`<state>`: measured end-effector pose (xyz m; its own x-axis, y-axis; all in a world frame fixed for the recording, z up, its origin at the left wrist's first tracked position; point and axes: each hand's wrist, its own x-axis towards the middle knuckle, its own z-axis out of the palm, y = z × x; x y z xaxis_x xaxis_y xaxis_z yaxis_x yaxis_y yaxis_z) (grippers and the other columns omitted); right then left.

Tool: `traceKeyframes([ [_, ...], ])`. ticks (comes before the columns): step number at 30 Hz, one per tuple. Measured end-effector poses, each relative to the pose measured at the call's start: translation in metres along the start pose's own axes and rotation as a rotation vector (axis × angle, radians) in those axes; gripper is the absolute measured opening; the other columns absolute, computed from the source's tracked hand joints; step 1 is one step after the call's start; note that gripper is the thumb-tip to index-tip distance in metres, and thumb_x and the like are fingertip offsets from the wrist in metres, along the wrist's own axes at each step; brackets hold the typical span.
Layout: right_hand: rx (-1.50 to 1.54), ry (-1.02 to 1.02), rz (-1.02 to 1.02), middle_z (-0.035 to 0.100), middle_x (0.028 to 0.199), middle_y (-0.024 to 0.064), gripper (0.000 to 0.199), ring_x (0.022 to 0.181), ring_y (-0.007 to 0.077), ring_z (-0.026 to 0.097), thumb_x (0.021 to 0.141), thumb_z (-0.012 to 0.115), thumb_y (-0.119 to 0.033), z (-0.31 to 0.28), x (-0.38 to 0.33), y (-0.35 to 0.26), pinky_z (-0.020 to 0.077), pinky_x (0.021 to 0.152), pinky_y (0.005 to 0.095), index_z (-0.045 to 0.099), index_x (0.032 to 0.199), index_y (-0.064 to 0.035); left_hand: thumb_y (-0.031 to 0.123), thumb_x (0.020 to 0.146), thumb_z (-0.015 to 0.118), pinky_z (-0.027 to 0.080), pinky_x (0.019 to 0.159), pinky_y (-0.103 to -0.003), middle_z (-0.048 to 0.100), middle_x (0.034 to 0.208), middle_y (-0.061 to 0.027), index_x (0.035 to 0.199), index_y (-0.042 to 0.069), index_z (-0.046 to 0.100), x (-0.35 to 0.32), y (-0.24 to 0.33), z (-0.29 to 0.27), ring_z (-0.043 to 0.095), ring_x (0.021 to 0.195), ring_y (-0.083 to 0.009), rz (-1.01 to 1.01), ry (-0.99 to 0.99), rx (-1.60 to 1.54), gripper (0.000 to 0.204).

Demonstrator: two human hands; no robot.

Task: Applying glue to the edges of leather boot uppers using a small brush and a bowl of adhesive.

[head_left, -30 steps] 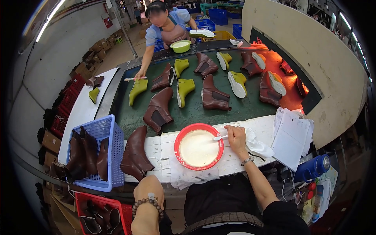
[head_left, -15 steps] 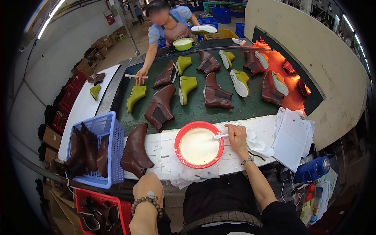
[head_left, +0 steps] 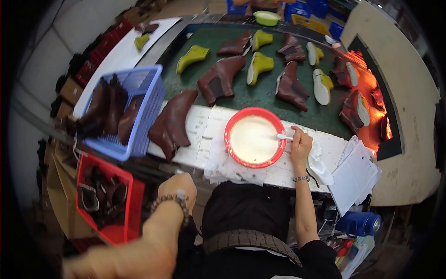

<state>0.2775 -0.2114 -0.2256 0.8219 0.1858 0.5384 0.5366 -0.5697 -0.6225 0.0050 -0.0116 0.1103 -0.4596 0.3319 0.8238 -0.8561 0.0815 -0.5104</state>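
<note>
Right hand: the right hand (head_left: 301,145) is resting on the white tabletop (head_left: 283,171) at about 3 o'clock of the red bowl (head_left: 254,137), its grip closing around the white handle of a brush (head_left: 284,136).
Brush: it is lying almost level, its long axis running from 3 o'clock to 9 o'clock, the working end pointing toward 9 o'clock over the bowl's rim.
Bowl: one round red bowl is sitting on the tabletop, filled with a pale creamy liquid, directly at 12 o'clock of the person's body.
Left hand: the left hand (head_left: 179,185) is hanging below the tabletop edge at 7 o'clock of the bowl, a bead bracelet (head_left: 173,200) circling the wrist; I cannot tell whether its grip is holding anything.
Brown boot: one brown boot (head_left: 173,122) is lying on the tabletop at 9 o'clock of the bowl, toe pointing toward 7 o'clock.
Baskets: one blue basket (head_left: 139,111) holding dark boots is sitting at 9 o'clock of that boot; one red crate (head_left: 121,204) is standing lower, at 8 o'clock.
Papers: a stack of white sheets (head_left: 355,174) is lying at 4 o'clock of the bowl.
Belt: the green belt (head_left: 260,90) at 12 o'clock is carrying brown boots and yellow-green foot forms.
</note>
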Motion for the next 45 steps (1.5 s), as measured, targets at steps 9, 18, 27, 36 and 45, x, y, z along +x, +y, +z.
traceKeyframes([
  [9,0.047,-0.018,0.033,0.063,0.068,0.0105,0.032,0.064,0.0225,0.057,0.106,0.049,-0.019,-0.001,0.0,0.01,0.0429,0.07,0.0406,0.078,0.106,-0.0039,0.024,0.104,0.059,0.043,0.095,-0.045,0.063,0.078,0.0048,0.078,0.016,0.059,-0.045,0.049,-0.06,0.066,0.071,-0.0162,-0.802,0.118,0.535,0.028],
  [18,0.146,-0.011,0.002,0.057,0.06,0.0102,0.036,0.055,0.0189,0.052,0.108,0.047,-0.02,0.003,0.0,0.005,0.0405,0.056,0.0391,0.077,0.106,-0.0003,0.01,0.106,0.047,0.05,0.066,-0.03,0.069,0.073,-0.0089,0.074,-0.002,0.067,-0.07,0.103,-0.135,0.064,0.064,-0.0173,-1.426,-0.259,1.322,0.039],
  [27,0.095,-0.026,0.013,0.06,0.063,0.0099,0.037,0.058,0.0194,0.053,0.108,0.047,-0.022,-0.003,0.001,0.002,0.0421,0.06,0.0395,0.078,0.108,-0.0017,0.009,0.091,0.07,0.056,0.08,-0.033,0.063,0.119,-0.0123,0.129,0.012,0.066,-0.003,0.223,-0.286,0.069,0.091,-0.0216,-0.898,-0.308,2.466,0.038],
  [36,0.103,-0.003,-0.013,0.06,0.064,0.0091,0.037,0.061,0.0191,0.054,0.109,0.047,-0.022,0.005,0.003,0.0,0.0419,0.062,0.0388,0.078,0.108,-0.0025,0.029,0.087,0.075,0.049,0.101,-0.052,0.06,0.131,-0.0246,0.136,0.015,0.055,-0.029,0.425,-0.316,0.059,0.119,-0.0449,-1.829,-0.197,2.954,0.055],
  [45,0.078,-0.029,0.078,0.061,0.067,0.0086,0.038,0.063,0.02,0.053,0.109,0.046,-0.022,-0.006,0.001,0.01,0.0422,0.064,0.04,0.079,0.108,-0.0042,0.008,0.094,0.065,0.056,0.086,-0.033,0.072,0.118,-0.0146,0.134,0.006,0.066,-0.021,0.189,-0.292,0.07,0.103,-0.0261,-1.101,-0.413,2.215,0.04],
])
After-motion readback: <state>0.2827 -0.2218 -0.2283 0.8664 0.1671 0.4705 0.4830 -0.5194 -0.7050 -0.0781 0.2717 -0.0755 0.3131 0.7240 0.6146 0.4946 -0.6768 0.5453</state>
